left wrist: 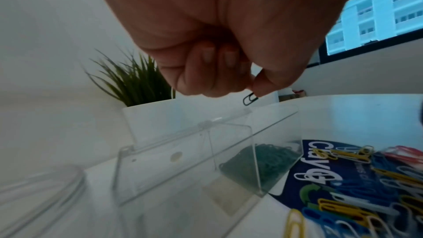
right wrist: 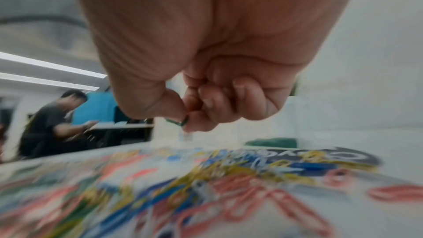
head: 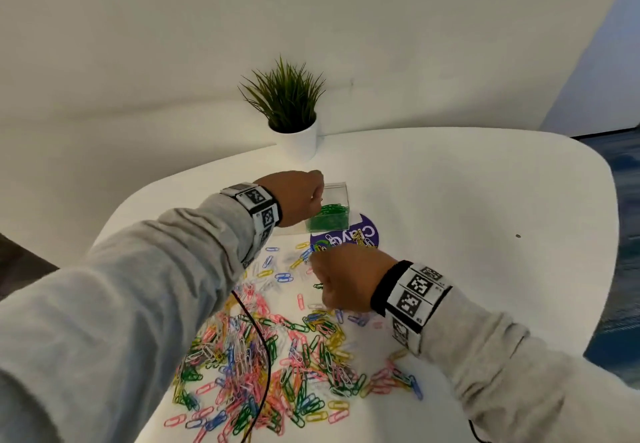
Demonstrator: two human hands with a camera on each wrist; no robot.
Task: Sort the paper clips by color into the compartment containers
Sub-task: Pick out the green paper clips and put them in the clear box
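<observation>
A clear plastic box [head: 337, 193] [left wrist: 228, 144] holds a heap of green paper clips [head: 329, 220] [left wrist: 260, 162]. My left hand [head: 298, 196] hovers over the box and pinches one green clip [left wrist: 250, 99] between thumb and fingertip. My right hand [head: 343, 279] is low over the table nearer me, pinching a green clip [right wrist: 177, 121] between thumb and forefinger. A big mixed pile of coloured clips [head: 270, 363] [right wrist: 183, 184] lies on the white table [head: 467, 207] in front of me.
A round dark blue sticker [head: 360, 236] [left wrist: 320, 167] lies beside the box with clips on it. A potted grass plant [head: 287, 110] stands at the table's far edge. A black cable [head: 258, 338] crosses the pile. A person [right wrist: 50, 124] sits in the background.
</observation>
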